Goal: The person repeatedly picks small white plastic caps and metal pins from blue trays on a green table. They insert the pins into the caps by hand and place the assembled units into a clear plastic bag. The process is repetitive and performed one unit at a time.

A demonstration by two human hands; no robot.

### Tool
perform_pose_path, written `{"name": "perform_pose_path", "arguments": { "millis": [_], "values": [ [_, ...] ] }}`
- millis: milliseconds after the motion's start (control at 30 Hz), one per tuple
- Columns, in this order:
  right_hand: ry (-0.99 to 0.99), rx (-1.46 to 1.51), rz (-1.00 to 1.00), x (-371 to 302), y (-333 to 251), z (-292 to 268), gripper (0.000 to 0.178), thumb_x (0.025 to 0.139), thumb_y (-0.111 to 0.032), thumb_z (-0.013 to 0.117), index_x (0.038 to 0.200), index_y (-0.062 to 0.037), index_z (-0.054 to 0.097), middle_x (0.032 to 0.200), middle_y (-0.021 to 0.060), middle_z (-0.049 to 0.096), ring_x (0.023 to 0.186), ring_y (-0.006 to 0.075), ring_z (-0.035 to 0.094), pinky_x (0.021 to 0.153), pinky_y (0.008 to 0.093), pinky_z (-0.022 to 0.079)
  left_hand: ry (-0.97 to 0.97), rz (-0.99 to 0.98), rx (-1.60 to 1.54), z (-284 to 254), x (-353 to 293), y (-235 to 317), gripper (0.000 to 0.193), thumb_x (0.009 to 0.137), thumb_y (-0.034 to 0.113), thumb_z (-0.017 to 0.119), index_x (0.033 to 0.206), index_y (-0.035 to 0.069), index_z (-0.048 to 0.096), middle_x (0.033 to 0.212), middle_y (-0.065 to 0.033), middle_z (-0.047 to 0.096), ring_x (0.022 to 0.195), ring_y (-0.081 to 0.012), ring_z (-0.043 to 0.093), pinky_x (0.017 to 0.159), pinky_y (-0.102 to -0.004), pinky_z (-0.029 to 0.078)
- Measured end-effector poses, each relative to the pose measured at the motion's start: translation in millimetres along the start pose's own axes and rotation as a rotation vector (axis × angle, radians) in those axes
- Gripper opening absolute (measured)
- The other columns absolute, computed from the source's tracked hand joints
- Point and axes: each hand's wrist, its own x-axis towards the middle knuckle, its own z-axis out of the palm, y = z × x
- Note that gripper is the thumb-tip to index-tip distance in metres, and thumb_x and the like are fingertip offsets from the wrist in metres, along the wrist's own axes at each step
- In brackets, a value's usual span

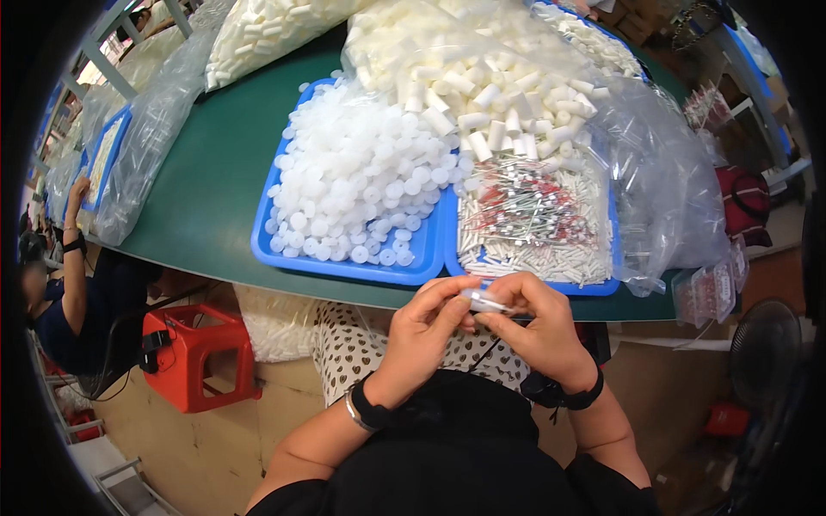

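Note:
My left hand (428, 322) and my right hand (540, 328) meet in front of the table's near edge, fingers closed in pinches. Between their fingertips is a small white piece (483, 300) with a slim end, blurred so its exact shape is unclear. Both hands grip it. Just beyond them, a blue tray (348, 271) holds a heap of translucent white plastic caps (344, 172). To its right, another blue tray (613, 225) contains short thin white sticks (533, 256) and red-and-white pieces with metal pins (529, 202).
White foam cylinders (495, 95) spill from a clear bag behind the trays. Clear plastic (662, 189) bunches at the right on the green table (202, 172). A red stool (194, 357) stands lower left, near another person (73, 297). A fan (764, 348) is at far right.

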Motion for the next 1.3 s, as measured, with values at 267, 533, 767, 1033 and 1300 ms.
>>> {"name": "perform_pose_path", "arguments": {
  "millis": [267, 533, 767, 1033, 1300],
  "values": [
    [-0.217, 0.46, 0.42, -1.0, -5.6, -13.9, 0.015, 0.097, -0.006, 0.06, 0.1, 0.0021, 0.048, 0.094, 0.0096, 0.065, 0.087, 0.0097, 0.065, 0.071, 0.0224, 0.055, -0.137, -0.284, -0.249, -7.4, 4.1, -1.8, 0.034, 0.1, 0.009, 0.056, 0.132, -0.003, 0.054, 0.108, -0.0095, 0.066, 0.086, -0.01, 0.062, 0.08, -0.0237, 0.053],
    [0.041, -0.526, 0.133, 22.0, -1.2, -80.2, 0.018, 0.093, -0.016, 0.061, 0.103, -0.0006, 0.062, 0.095, 0.0178, 0.068, 0.083, 0.0378, 0.065, 0.074, 0.0403, 0.052, -0.154, -0.221, -0.23, -8.5, 4.2, -6.7, 0.032, 0.098, 0.007, 0.058, 0.128, -0.002, 0.05, 0.112, -0.0135, 0.065, 0.086, -0.0128, 0.063, 0.078, -0.0271, 0.055],
    [0.294, -1.394, 0.122, 38.5, 78.5, -170.1, 0.019, 0.083, -0.01, 0.066, 0.098, -0.0012, 0.057, 0.091, 0.0189, 0.063, 0.088, 0.0395, 0.063, 0.073, 0.0479, 0.051, -0.328, -0.309, -0.342, -4.9, -1.9, -0.5, 0.019, 0.103, 0.014, 0.05, 0.115, 0.011, 0.036, 0.107, -0.012, 0.063, 0.078, -0.01, 0.058, 0.07, -0.026, 0.051],
    [0.35, -1.443, 0.021, 53.2, 81.2, -171.6, 0.02, 0.086, -0.014, 0.066, 0.102, -0.0048, 0.058, 0.095, 0.016, 0.065, 0.08, 0.039, 0.064, 0.069, 0.0465, 0.052, -0.343, -0.279, -0.268, -0.6, -1.6, 4.5, 0.021, 0.103, 0.018, 0.052, 0.116, 0.002, 0.05, 0.104, -0.0099, 0.064, 0.073, -0.0067, 0.056, 0.066, -0.0223, 0.05],
    [0.004, -0.582, -0.176, 8.6, -12.6, -63.9, 0.025, 0.085, -0.006, 0.068, 0.108, 0.0007, 0.059, 0.096, 0.0161, 0.063, 0.082, 0.0304, 0.061, 0.074, 0.0378, 0.05, -0.146, -0.352, -0.531, -12.3, 7.4, 0.9, 0.027, 0.103, 0.025, 0.052, 0.105, -0.001, 0.059, 0.076, -0.0029, 0.057, 0.065, -0.0077, 0.051, 0.06, -0.0214, 0.042]
  ]
}}
